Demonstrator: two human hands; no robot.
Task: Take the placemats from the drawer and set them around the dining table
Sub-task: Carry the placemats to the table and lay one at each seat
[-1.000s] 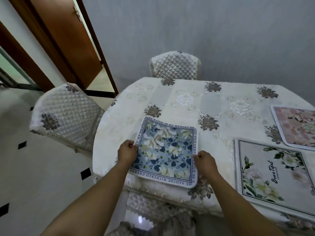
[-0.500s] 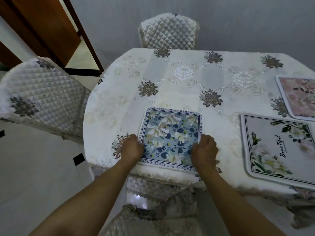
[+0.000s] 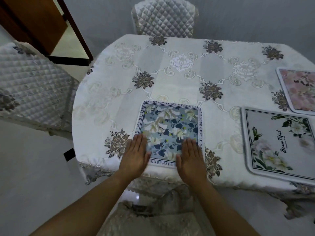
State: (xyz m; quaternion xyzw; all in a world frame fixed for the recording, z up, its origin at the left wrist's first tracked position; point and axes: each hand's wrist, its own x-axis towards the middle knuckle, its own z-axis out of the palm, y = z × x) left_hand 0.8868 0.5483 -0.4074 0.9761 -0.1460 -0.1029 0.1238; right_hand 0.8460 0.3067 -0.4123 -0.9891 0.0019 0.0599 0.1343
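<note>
Head view, my tally:

1. Blue placemat [image 3: 170,128]: flat on the table [image 3: 119,86] at its near edge, roughly square, no long axis.
2. Left hand [image 3: 136,155]: fingers straight and together, palm pressing the mat's near-left corner.
3. Right hand [image 3: 191,159]: equally flat, on the near-right corner.
4. The mat runs away from both palms; I judge neither hand nearer.
5. White placemat [image 3: 279,143], pink placemat [image 3: 298,91]: well right.

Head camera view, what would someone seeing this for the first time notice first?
Most striking is the blue floral placemat at the near edge of the table, with the left hand and right hand pressed flat on its near corners. To its right lie a white flower placemat and, beyond it, a pink placemat cut off by the frame.
</note>
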